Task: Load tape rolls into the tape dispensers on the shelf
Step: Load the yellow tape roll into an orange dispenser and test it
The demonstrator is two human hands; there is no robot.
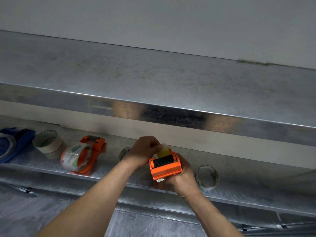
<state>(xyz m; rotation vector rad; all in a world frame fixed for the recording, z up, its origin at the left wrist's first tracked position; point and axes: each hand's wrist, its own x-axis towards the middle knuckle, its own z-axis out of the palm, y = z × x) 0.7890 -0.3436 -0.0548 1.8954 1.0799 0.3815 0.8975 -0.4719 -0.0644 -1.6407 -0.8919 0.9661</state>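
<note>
Grey marbled floor tiles (51,211) run along the bottom edge, below a galvanised steel lower shelf (248,190). Both bare forearms reach up to it. Nearest, the right hand (183,177) has its fingers wrapped round the body of an orange plastic handheld tape dispenser (165,168), held just above the shelf's front edge with its dark roller facing up. The left hand (143,151) pinches a yellowish strip of tape (163,151) rising from behind that roller, so this one seems to be at the threading stage, its roll already seated.

On the shelf, a loose clear tape roll (207,176) lies to the right, and another clear roll (124,152) shows partly behind the left wrist. Further left, a second orange dispenser (95,144) looks loaded with a printed clear roll (75,159). Beyond it stand stacked beige tape rolls (49,144) and a blurred blue dispenser (15,142), whose loading I cannot judge. Above are the upper steel shelf (153,74) and a pale wall (153,17).
</note>
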